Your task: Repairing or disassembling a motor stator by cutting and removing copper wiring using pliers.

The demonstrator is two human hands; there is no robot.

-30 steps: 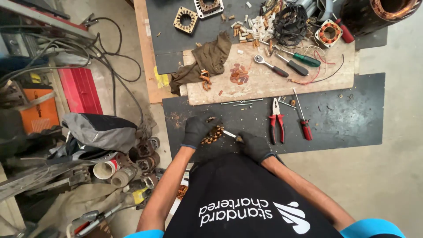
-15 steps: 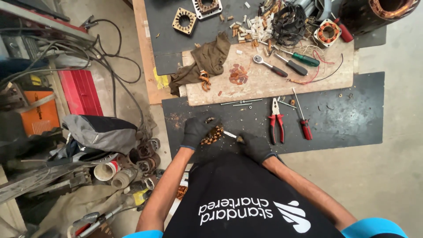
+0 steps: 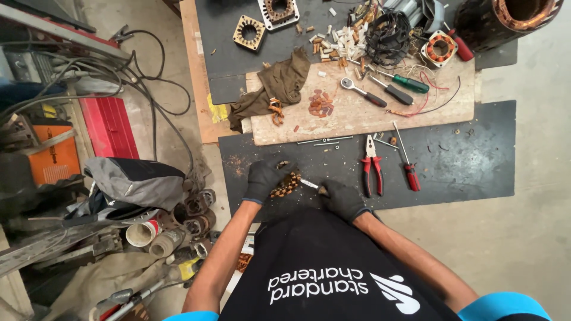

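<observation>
Nothing has moved: the left hand (image 3: 263,179) still grips the copper coil (image 3: 286,184), the right hand (image 3: 342,199) a small tool (image 3: 309,183).

Gloved left hand (image 3: 264,178) grips copper coil (image 3: 286,184); right hand (image 3: 342,199) holds tool (image 3: 309,183).

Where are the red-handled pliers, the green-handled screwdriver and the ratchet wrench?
red-handled pliers (image 3: 372,169), head view, on the handles.
green-handled screwdriver (image 3: 410,84), head view, on the green grip.
ratchet wrench (image 3: 361,93), head view, mid-shaft.
</observation>
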